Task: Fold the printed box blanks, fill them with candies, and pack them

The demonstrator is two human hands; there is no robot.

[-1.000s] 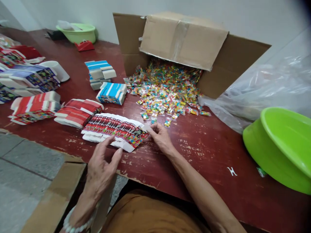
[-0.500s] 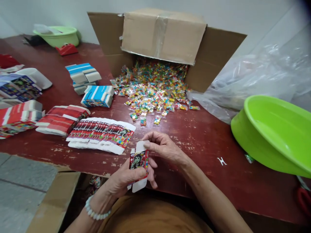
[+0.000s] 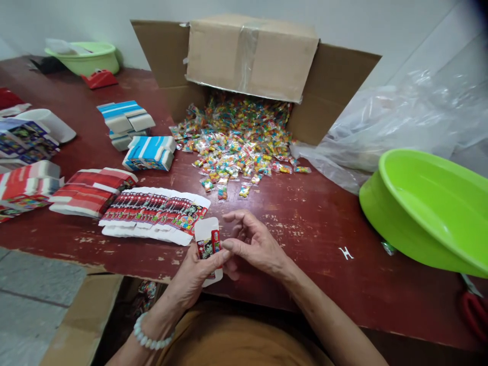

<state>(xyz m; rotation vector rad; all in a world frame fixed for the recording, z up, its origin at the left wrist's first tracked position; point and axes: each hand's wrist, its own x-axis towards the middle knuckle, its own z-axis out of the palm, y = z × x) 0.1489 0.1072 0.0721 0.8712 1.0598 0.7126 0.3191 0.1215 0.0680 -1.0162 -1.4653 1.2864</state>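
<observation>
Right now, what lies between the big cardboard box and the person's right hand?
In the head view, small colourful packets spread from the cardboard box, then a strip of worn red tabletop before the right hand.

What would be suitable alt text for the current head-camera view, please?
A person's left hand holds a small red carton with white flaps, the right hand close beside it, at a worn red table. Flat red cartons lie fanned at left; colourful wrapped sweets spill from an open cardboard box behind, and a green basin sits at right.
</observation>
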